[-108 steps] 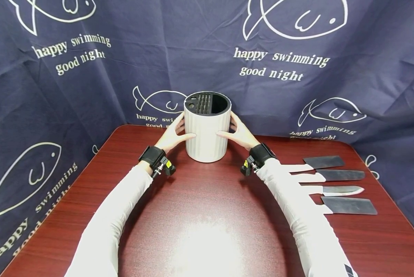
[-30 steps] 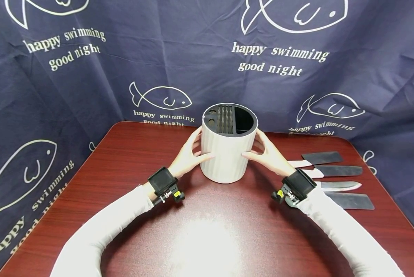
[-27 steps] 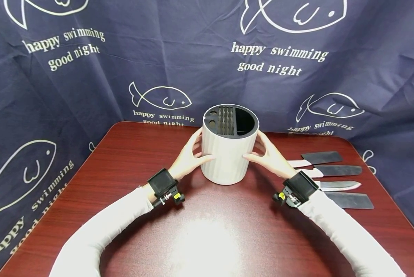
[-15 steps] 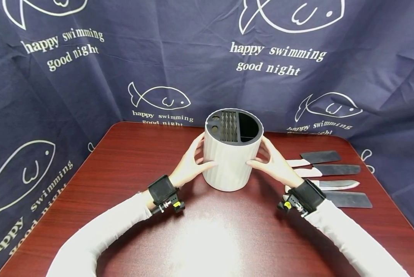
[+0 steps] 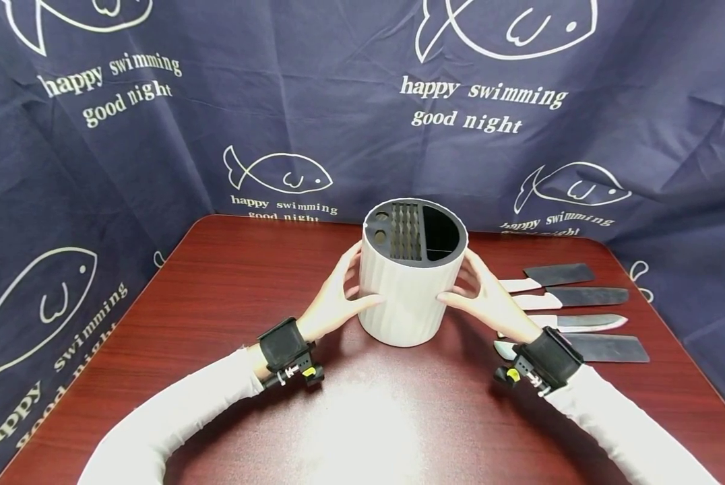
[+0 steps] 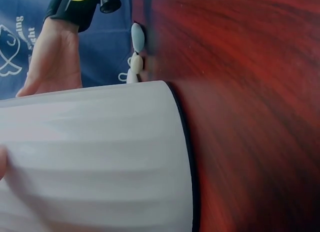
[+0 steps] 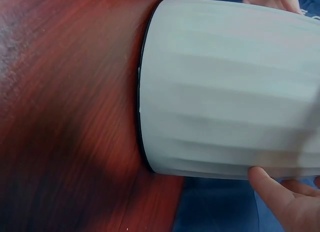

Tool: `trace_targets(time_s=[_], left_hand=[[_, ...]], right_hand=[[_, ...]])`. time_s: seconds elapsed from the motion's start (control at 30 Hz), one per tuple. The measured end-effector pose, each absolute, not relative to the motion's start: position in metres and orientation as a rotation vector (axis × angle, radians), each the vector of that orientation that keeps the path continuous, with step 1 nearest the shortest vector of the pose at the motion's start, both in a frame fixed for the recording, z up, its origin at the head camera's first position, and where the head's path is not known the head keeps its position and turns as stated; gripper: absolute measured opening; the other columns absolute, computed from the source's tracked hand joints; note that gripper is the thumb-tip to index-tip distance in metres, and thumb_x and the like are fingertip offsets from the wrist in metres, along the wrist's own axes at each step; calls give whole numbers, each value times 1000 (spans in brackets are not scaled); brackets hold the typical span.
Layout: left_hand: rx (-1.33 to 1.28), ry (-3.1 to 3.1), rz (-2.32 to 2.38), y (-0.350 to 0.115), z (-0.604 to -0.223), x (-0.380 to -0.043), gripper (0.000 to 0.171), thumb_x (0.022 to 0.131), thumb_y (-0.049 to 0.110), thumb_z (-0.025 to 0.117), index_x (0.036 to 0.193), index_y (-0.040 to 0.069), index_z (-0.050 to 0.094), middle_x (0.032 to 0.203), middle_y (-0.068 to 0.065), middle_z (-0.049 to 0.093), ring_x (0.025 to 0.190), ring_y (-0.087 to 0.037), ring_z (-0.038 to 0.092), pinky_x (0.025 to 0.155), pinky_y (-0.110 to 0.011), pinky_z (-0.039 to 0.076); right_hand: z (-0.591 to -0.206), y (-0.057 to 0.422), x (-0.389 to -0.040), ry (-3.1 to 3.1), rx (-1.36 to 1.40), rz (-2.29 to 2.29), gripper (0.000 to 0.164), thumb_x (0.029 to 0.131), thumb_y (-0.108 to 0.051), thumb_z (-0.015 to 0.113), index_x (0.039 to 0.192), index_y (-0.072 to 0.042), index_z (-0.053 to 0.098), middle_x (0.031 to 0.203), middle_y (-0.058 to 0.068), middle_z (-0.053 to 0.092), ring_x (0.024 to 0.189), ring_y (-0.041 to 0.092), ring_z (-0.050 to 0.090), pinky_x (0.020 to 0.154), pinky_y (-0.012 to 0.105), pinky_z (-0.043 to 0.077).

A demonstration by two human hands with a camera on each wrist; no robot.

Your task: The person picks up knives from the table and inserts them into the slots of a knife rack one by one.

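A white, ribbed, round knife block stands upright on the table, its dark top holding a slotted section, two round holes and a half-round opening. My left hand grips its left side, thumb on the front and the other fingers reaching behind. From the opposite side my right hand holds it the same way. In the left wrist view the block's base is close over the tabletop. The right wrist view shows my right thumb against the ribbed wall.
Several knives with pale handles lie side by side on the right, among them a cleaver and a pointed knife. The red-brown table ends at a blue fish-print cloth behind and at both sides.
Both hands have brought the knife block toward me and to the right, from near the table's back edge. My grip on it stays the same. The knives have not moved.
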State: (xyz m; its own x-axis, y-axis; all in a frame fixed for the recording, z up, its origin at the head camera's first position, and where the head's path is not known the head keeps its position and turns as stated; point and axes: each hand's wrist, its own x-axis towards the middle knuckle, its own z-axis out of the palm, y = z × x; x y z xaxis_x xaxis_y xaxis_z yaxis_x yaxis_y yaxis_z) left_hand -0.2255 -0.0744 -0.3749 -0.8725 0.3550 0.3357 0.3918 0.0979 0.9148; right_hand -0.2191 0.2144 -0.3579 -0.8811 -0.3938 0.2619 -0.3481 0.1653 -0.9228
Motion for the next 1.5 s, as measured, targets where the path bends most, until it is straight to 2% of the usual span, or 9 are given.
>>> trace_targets(time_s=[0.5, 1.13, 1.3, 1.5], left_hand=[[-815, -2297, -1935, -63, -378, -223, 96, 79, 4, 79, 154, 20, 22, 146, -16, 37, 134, -32, 42, 105, -53, 42], [-813, -2296, -1929, -61, -379, -219, 96, 80, 7, 79, 154, 23, 21, 152, -12, 32, 138, -28, 36, 106, -54, 40], [-811, -2301, -1905, -60, -379, -219, 96, 80, 8, 79, 154, 22, 21, 151, -13, 33, 137, -29, 38, 105, -54, 41], [-808, -2310, -1892, -60, -379, -219, 96, 80, 8, 80, 154, 23, 20, 151, -13, 33, 136, -30, 40, 105, -55, 41]], right_hand=[[-361, 225, -213, 2355, -759, -1902, 92, 83, 7, 70, 155, -19, 19, 151, 13, 34, 129, 5, 46, 97, 23, 49], [-363, 227, -212, 2296, -793, -1937, 93, 84, 9, 69, 156, -20, 18, 151, 13, 34, 129, 7, 46, 99, 26, 49], [-361, 228, -212, 2333, -780, -1897, 93, 84, 7, 69, 156, -20, 16, 152, 16, 33, 129, 5, 46, 99, 25, 48], [-356, 231, -214, 2365, -773, -1826, 92, 85, 3, 71, 156, -22, 17, 153, 14, 32, 131, 4, 44, 99, 24, 48]])
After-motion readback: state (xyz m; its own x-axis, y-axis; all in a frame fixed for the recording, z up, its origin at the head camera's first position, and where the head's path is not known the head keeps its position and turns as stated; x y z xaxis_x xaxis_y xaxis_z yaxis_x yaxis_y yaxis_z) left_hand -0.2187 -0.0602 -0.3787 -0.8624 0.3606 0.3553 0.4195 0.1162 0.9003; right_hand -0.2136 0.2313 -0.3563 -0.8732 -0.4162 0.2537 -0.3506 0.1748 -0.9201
